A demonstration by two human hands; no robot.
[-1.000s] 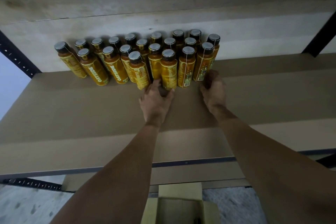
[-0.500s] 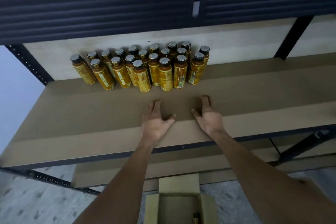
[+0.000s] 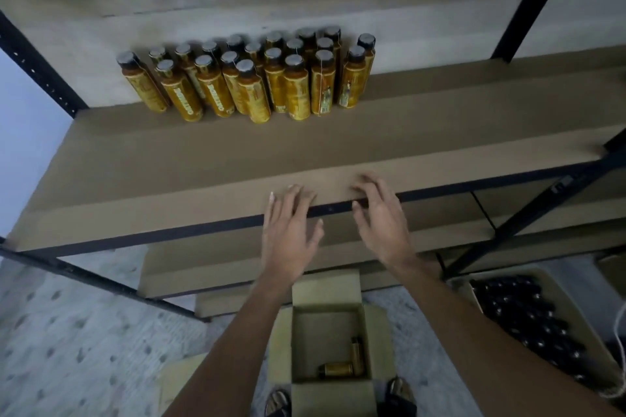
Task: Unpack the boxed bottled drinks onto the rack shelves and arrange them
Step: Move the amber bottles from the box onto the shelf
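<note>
Brown shelf [image 3: 338,145] — bottles [image 3: 250,85] at back, speckled floor [image 3: 84,349]

Beyond the fingers [image 3: 294,200]: amber-gold bottles [image 3: 250,88] w/ dark grey caps, yellow patterned labels, some w/ white lettering. Under the fingers: tan-brown shelf board [image 3: 162,159], black frame edge [image 3: 203,230]. Below the fingers: tan cardboard box [image 3: 327,288]; pale grey floor [image 3: 84,332], dark-speckled. Right of the fingers: black-looking bottle tops [image 3: 528,318].
</note>
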